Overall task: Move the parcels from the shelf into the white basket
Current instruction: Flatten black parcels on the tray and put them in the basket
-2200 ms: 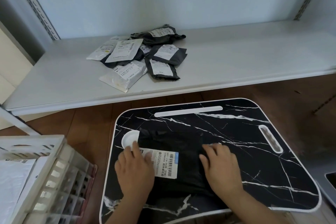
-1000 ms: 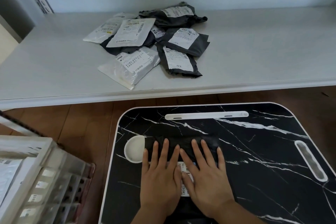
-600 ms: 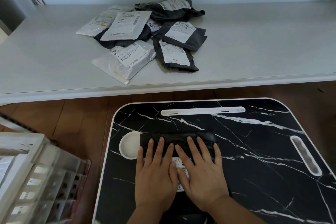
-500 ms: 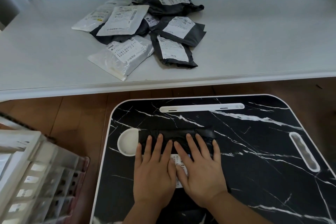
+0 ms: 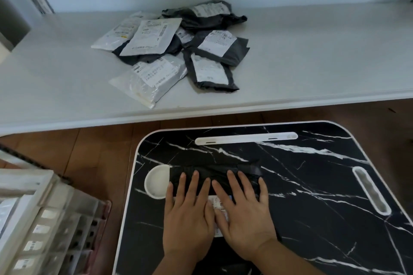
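A black parcel (image 5: 214, 172) with a white barcode label lies on the black marble-pattern lap table (image 5: 312, 185). My left hand (image 5: 187, 214) and my right hand (image 5: 243, 214) lie side by side on it, fingers straight, pressing it flat. On the grey shelf (image 5: 312, 56) behind sits a pile of several parcels: white ones (image 5: 152, 37) at the left and front, dark grey ones (image 5: 211, 71) at the right and back. The white basket (image 5: 24, 214) stands at the lower left, with something white inside.
A round white recess (image 5: 156, 182) in the lap table lies just left of the black parcel. White slots (image 5: 245, 138) run along the table's far and right edges. Brown wooden floor (image 5: 89, 152) shows between the shelf, the basket and the lap table.
Both hands came together from the parcel's two sides to its middle and stay pressed flat there. The view has shifted slightly.
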`<action>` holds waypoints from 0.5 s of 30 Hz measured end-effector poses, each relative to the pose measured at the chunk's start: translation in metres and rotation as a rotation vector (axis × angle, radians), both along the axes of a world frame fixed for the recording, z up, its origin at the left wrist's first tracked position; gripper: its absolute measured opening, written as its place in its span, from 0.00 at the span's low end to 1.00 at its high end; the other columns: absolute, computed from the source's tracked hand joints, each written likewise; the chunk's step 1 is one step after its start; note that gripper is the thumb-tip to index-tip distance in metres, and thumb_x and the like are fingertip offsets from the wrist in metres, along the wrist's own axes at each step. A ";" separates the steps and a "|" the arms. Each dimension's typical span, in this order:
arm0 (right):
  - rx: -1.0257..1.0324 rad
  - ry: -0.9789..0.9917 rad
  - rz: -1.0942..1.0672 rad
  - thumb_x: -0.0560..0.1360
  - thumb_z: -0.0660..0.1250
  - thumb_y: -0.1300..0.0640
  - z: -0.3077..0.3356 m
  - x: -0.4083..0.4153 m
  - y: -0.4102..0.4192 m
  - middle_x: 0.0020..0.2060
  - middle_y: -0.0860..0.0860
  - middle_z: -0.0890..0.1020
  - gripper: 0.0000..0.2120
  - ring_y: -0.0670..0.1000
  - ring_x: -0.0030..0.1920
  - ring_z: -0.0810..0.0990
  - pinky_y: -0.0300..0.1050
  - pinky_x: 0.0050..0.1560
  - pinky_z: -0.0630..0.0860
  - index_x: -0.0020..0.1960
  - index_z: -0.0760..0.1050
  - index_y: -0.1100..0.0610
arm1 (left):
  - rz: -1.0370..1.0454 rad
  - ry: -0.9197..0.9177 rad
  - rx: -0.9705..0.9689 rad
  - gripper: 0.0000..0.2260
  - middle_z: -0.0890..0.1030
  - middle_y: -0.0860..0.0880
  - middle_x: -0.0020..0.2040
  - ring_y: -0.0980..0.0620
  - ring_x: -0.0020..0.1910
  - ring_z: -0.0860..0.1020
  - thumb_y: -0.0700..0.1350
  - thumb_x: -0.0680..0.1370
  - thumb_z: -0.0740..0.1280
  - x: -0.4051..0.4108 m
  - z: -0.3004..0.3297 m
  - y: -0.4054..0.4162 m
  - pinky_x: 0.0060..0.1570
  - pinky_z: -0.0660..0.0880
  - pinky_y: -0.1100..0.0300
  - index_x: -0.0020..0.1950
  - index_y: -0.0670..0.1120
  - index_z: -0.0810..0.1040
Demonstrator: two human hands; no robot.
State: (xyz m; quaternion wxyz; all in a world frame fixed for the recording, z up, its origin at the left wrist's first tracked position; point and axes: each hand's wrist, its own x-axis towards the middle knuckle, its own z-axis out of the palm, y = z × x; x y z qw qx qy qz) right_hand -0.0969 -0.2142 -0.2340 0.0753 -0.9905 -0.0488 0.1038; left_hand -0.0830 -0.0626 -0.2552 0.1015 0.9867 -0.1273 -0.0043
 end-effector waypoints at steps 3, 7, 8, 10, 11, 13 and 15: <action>0.014 0.084 -0.009 0.79 0.43 0.37 0.010 0.003 -0.002 0.67 0.53 0.75 0.28 0.57 0.66 0.74 0.66 0.62 0.58 0.68 0.72 0.44 | 0.005 0.010 -0.025 0.23 0.71 0.49 0.71 0.47 0.74 0.63 0.53 0.77 0.53 0.002 0.003 0.003 0.69 0.57 0.43 0.69 0.52 0.75; -0.049 0.055 0.049 0.76 0.48 0.28 0.017 0.002 -0.040 0.70 0.50 0.72 0.34 0.51 0.68 0.72 0.52 0.65 0.58 0.72 0.67 0.47 | 0.006 0.021 0.022 0.23 0.70 0.49 0.72 0.46 0.73 0.65 0.56 0.77 0.53 0.004 0.009 -0.001 0.70 0.54 0.45 0.70 0.53 0.73; -0.053 0.047 0.043 0.75 0.48 0.27 0.015 -0.001 -0.048 0.71 0.51 0.71 0.35 0.51 0.70 0.71 0.51 0.65 0.58 0.73 0.65 0.46 | 0.003 0.015 0.028 0.23 0.70 0.49 0.72 0.46 0.73 0.65 0.56 0.78 0.53 0.003 0.010 -0.002 0.71 0.53 0.46 0.70 0.53 0.73; -0.053 0.055 0.014 0.75 0.47 0.27 0.010 -0.006 -0.053 0.72 0.52 0.68 0.34 0.53 0.72 0.66 0.54 0.65 0.57 0.74 0.62 0.45 | 0.007 0.007 0.030 0.23 0.70 0.49 0.72 0.45 0.73 0.64 0.57 0.78 0.52 0.001 0.011 -0.003 0.71 0.51 0.46 0.71 0.53 0.72; -0.063 0.054 0.004 0.75 0.47 0.27 0.006 -0.007 -0.053 0.73 0.52 0.68 0.34 0.53 0.73 0.64 0.56 0.65 0.57 0.74 0.62 0.45 | 0.010 0.002 0.028 0.24 0.70 0.49 0.72 0.45 0.73 0.64 0.57 0.78 0.52 0.000 0.011 -0.004 0.71 0.52 0.46 0.71 0.53 0.72; -0.067 0.051 0.001 0.75 0.48 0.26 0.003 -0.006 -0.050 0.72 0.53 0.68 0.35 0.53 0.73 0.62 0.58 0.64 0.57 0.74 0.62 0.45 | 0.003 0.013 0.030 0.24 0.70 0.49 0.72 0.45 0.73 0.65 0.57 0.78 0.52 -0.001 0.007 -0.003 0.71 0.53 0.45 0.71 0.53 0.72; -0.078 0.065 0.006 0.74 0.49 0.26 0.001 -0.005 -0.048 0.71 0.54 0.69 0.35 0.54 0.72 0.64 0.59 0.63 0.59 0.73 0.64 0.45 | 0.002 0.023 0.033 0.24 0.70 0.49 0.72 0.45 0.73 0.65 0.58 0.78 0.52 0.000 0.003 -0.001 0.70 0.54 0.44 0.71 0.53 0.71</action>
